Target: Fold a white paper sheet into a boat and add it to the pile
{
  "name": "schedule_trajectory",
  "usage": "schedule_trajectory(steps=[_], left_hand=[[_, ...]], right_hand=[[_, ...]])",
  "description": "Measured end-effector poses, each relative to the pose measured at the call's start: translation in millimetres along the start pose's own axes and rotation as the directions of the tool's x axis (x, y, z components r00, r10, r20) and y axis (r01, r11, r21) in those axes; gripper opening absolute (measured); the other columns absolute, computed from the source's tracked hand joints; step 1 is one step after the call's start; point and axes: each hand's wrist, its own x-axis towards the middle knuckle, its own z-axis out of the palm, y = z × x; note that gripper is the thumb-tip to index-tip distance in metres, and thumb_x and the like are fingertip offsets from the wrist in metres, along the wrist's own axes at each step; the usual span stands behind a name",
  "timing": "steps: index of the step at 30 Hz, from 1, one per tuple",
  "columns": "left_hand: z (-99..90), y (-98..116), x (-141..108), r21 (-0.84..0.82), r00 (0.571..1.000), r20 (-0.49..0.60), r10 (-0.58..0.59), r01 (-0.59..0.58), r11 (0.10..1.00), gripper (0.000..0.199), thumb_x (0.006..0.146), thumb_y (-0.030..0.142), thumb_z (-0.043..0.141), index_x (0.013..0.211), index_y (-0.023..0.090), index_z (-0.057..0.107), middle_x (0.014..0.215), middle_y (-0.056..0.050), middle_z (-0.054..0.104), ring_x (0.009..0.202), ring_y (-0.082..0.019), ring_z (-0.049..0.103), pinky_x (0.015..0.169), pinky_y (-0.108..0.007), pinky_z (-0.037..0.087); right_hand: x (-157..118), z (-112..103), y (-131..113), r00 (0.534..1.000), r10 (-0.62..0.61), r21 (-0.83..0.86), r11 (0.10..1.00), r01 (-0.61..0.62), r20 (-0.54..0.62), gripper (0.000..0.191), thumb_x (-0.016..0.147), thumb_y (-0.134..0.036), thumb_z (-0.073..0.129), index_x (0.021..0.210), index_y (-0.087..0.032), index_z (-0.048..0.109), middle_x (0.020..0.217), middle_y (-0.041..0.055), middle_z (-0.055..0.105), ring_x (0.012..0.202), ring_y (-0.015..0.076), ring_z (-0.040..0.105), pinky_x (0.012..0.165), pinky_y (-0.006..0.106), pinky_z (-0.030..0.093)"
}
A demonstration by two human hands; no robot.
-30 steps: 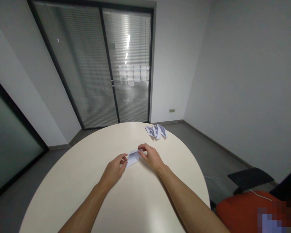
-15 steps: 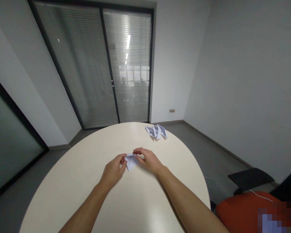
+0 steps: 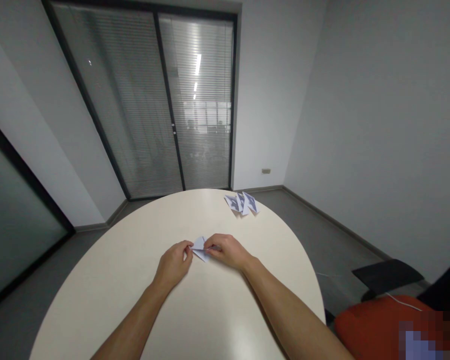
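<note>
A small piece of pale folded paper (image 3: 200, 245) is held between both hands above the middle of the round table. My left hand (image 3: 175, 262) pinches its left corner between thumb and fingers. From the other side, my right hand (image 3: 227, 250) grips the right part of the paper, its fingertips covering that edge. A raised fold runs across the paper from one hand to the other, with flaps showing above and below it. Several folded paper pieces (image 3: 242, 203) with dark patterned faces lie overlapping near the table's far right edge.
The round cream table (image 3: 135, 280) reaches toward a glass door (image 3: 195, 150) with blinds. On the right stands a chair with a red seat (image 3: 367, 320) and a black armrest (image 3: 388, 276). White walls meet in the corner beyond.
The paper, flatter and more open before, now shows a raised crosswise fold. My right hand has closed into a pinch on it and dropped slightly; my left hand has shifted a little left.
</note>
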Motion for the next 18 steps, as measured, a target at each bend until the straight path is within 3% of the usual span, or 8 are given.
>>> schedule_trajectory(steps=[6,12,18], left_hand=[[3.8,-3.7,0.2,-0.003,0.997,-0.018,0.078,-0.078,0.997,0.018,0.094,0.03,0.054,0.092,0.02,0.069,0.094,-0.007,0.069,0.092,-0.024,0.065,0.085,-0.036,0.05],[5.4,-2.6,-1.0,0.006,0.992,-0.003,0.124,-0.124,0.992,0.024,0.094,0.031,0.059,0.111,0.02,0.072,0.107,-0.009,0.068,0.104,-0.026,0.061,0.095,-0.041,0.049],[5.7,-2.2,-1.6,0.024,0.991,0.009,0.134,-0.134,0.991,0.028,0.093,0.033,0.062,0.116,0.021,0.073,0.112,-0.01,0.068,0.106,-0.026,0.061,0.098,-0.042,0.049]], right_hand=[[-1.0,0.0,-1.4,0.995,-0.053,-0.019,0.998,0.055,0.085,0.014,0.088,-0.022,0.069,0.099,-0.024,0.077,0.099,0.0026,0.078,0.093,0.0182,0.071,0.087,0.027,0.051],[-1.7,1.4,-0.3,0.989,-0.06,-0.007,0.998,0.062,0.137,0.015,0.088,-0.024,0.068,0.099,-0.024,0.078,0.101,0.0032,0.078,0.093,0.0181,0.071,0.087,0.027,0.051],[-1.5,3.1,-0.4,0.996,0.011,-0.073,0.997,-0.004,0.092,0.031,0.087,-0.022,0.068,0.117,-0.023,0.074,0.112,0.0058,0.076,0.101,0.0206,0.069,0.092,0.031,0.051]])
